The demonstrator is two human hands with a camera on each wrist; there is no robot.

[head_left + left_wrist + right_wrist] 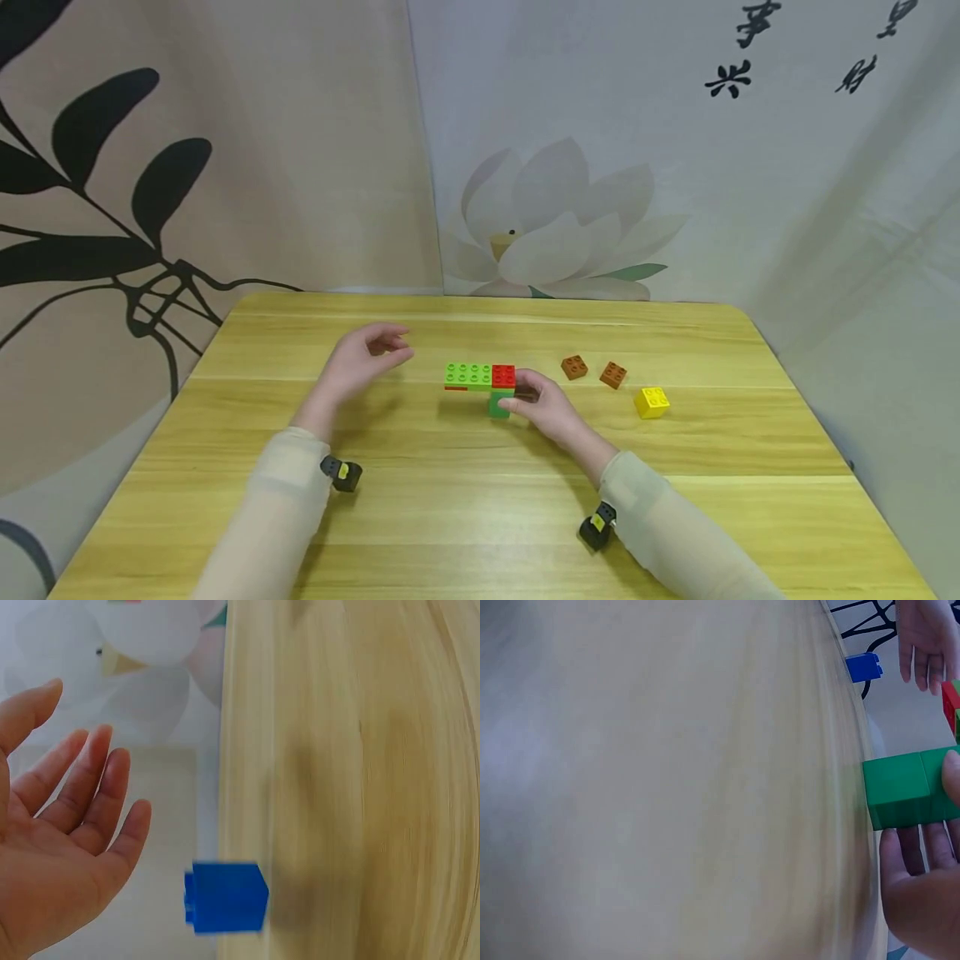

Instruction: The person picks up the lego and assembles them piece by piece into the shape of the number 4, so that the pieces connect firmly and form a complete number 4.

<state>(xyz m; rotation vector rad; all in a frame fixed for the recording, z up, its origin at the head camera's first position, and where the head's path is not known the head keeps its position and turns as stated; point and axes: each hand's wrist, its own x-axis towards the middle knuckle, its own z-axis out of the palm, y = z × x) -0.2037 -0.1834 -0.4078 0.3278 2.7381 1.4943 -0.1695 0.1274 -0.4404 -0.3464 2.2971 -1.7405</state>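
A person's hands work with toy bricks over a wooden bench (420, 517). Take the build (483, 382) as the clock's centre in the head view, with 12 o'clock toward the wall. It is a light green plate running out toward 9 o'clock, with a red brick (503, 377) at its 3 o'clock end and green bricks (897, 791) below that end. Whether it rests on the bench or is held just above cannot be told.

The right hand (546, 410), at about 4 o'clock, pinches the green bricks, thumb on the near side. The left hand (360, 358), between 9 and 10 o'clock, holds nothing; its fingers are apart and gently bent.

The step in hand appears to be steadying a part-made build. Adding a brick would likely call for the left fingers to close on one while the right hand braces.

Two brown bricks (574, 367) and, farther out, a yellow brick (652, 402) lie around 3 o'clock. A blue brick (226, 898) shows toward 6 o'clock in the left wrist view, apart from the hand.
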